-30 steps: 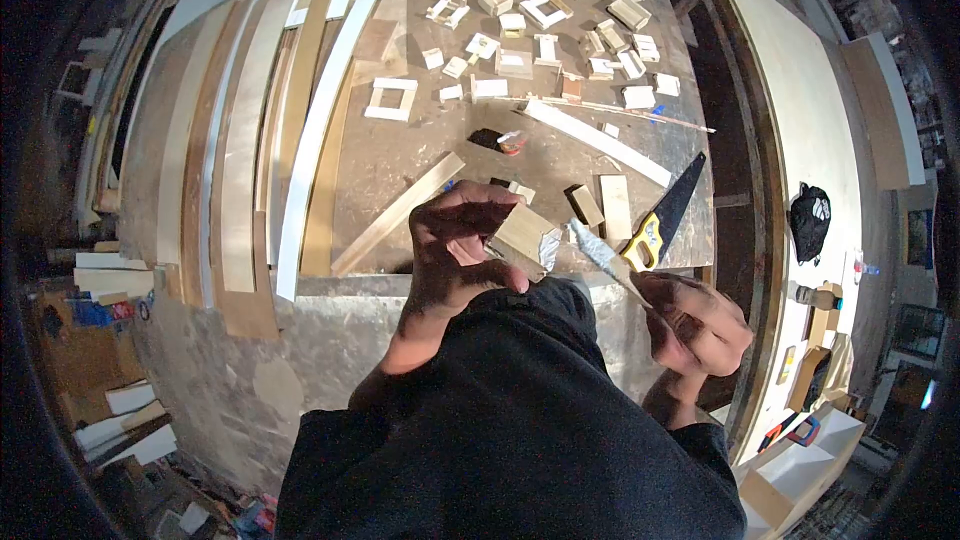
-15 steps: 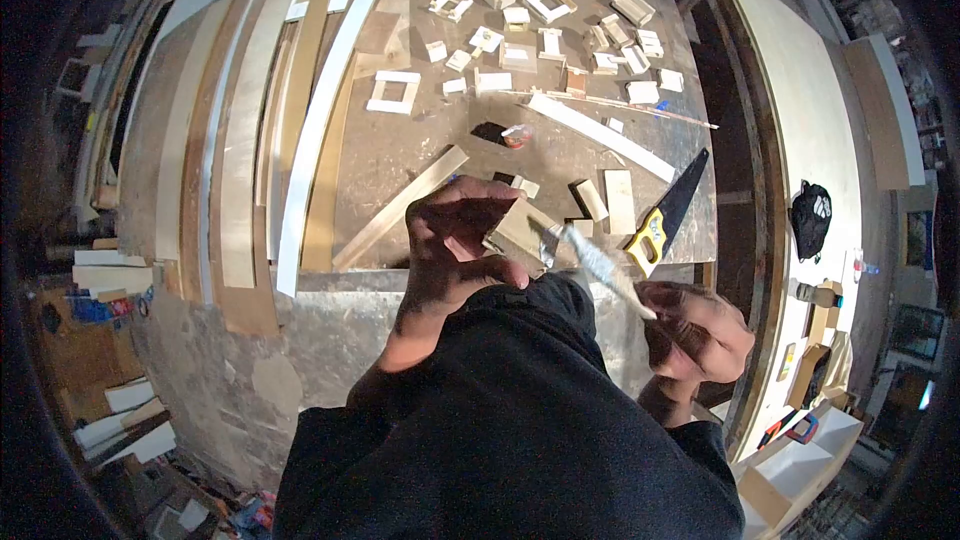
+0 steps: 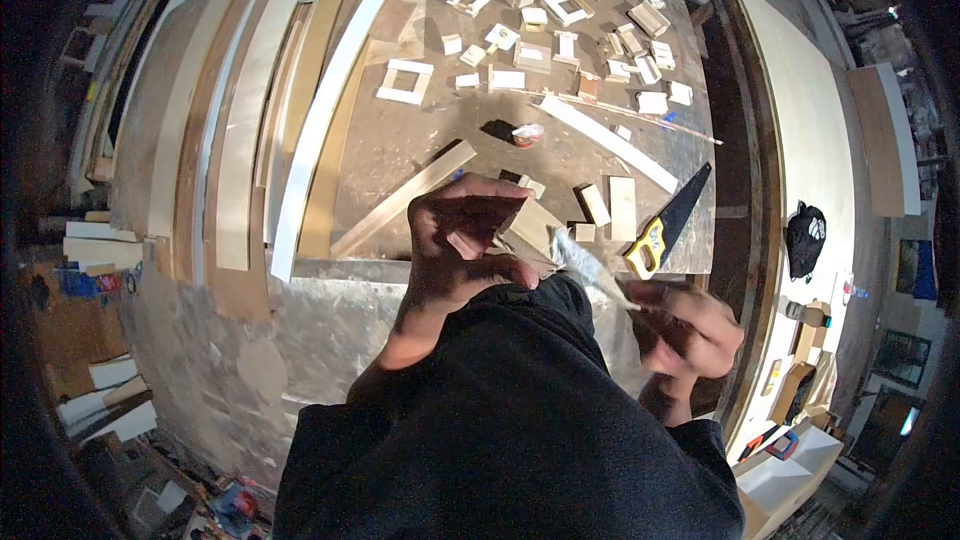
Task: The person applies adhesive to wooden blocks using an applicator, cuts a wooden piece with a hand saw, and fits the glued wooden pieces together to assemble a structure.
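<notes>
My left hand is closed around a small wooden block, its thumb and fingers on opposite sides. Between the fingers of my right hand is a thin grey-white tool with a pale, tapering end; motion smears it, so I cannot tell its exact kind. The tool's far end meets the right side of the block or lies just in front of it. Beyond the hands, a handsaw with a yellow handle lies on the worktable, next to short wood offcuts.
Several small wooden pieces and frames are spread over the table's far part. Long boards lie along its left. A small red-and-white container stands mid-table. On the right, a pale bench carries a black cap.
My right hand and the tool have shifted slightly left and up. The left hand keeps its hold on the block. The whole view has tilted a little.
</notes>
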Available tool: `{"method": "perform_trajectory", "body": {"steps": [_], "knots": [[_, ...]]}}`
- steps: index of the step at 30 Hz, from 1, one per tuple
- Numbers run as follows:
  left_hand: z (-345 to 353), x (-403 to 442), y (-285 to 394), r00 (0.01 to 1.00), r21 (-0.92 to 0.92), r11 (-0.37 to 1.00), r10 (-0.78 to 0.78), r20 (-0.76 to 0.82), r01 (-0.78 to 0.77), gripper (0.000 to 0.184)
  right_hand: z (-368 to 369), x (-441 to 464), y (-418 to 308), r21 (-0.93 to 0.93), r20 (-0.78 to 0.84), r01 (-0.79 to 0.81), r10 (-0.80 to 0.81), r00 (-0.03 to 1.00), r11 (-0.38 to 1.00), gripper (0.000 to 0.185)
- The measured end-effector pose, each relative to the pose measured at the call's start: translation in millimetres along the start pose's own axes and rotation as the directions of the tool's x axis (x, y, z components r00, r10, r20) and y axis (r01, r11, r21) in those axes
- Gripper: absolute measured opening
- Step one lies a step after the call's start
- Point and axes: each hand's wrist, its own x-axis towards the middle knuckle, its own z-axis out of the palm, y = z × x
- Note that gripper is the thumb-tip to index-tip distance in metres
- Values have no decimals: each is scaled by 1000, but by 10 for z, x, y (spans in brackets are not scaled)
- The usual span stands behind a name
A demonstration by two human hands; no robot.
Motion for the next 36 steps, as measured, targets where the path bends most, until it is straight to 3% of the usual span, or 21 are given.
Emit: {"method": "perform_trajectory", "body": {"steps": [3,8,10,13,15,19,22,24,28,32,36], "knots": [[14,-11,-14,998,-32,999,18,-58,-20,89,57,0,119,-141,-58,-4,-4,998,990,35],[-9,3,4,999,-41,999,-13,-38,12,90,12,-4,67,-43,-89,53,-56,994,998,36],[-10,14,13,1000,-37,999,1,-28,-2,89,-8,51,13,15,14,38,-38,999,999,37],[-38,43,-20,998,-35,998,49,-29,-50,87,13,-14,151,-67,-20,45,-46,999,997,38],[-108,82,-80,973,-159,974,185,136,-163,74,5,9,148,-126,-23,14,-17,1000,992,39],[-76,81,-74,979,-222,966,164,120,-134,75,31,21,115,-79,-91,31,-38,995,996,38],[-71,69,-45,987,-205,974,121,105,-98,75,0,34,102,-10,-62,64,-64,996,998,35],[-84,77,-50,980,-107,982,167,110,-156,73,-28,68,85,-14,2,44,-44,999,999,32],[-66,82,-54,984,-142,981,150,95,-136,71,-69,73,113,12,-6,58,-58,998,998,30],[-23,89,-79,978,-156,975,177,107,-160,70,-43,44,152,-28,-114,26,-29,993,999,29],[42,112,-98,981,-213,968,159,106,-134,69,-110,80,112,-7,-25,50,-50,998,999,30]]}}
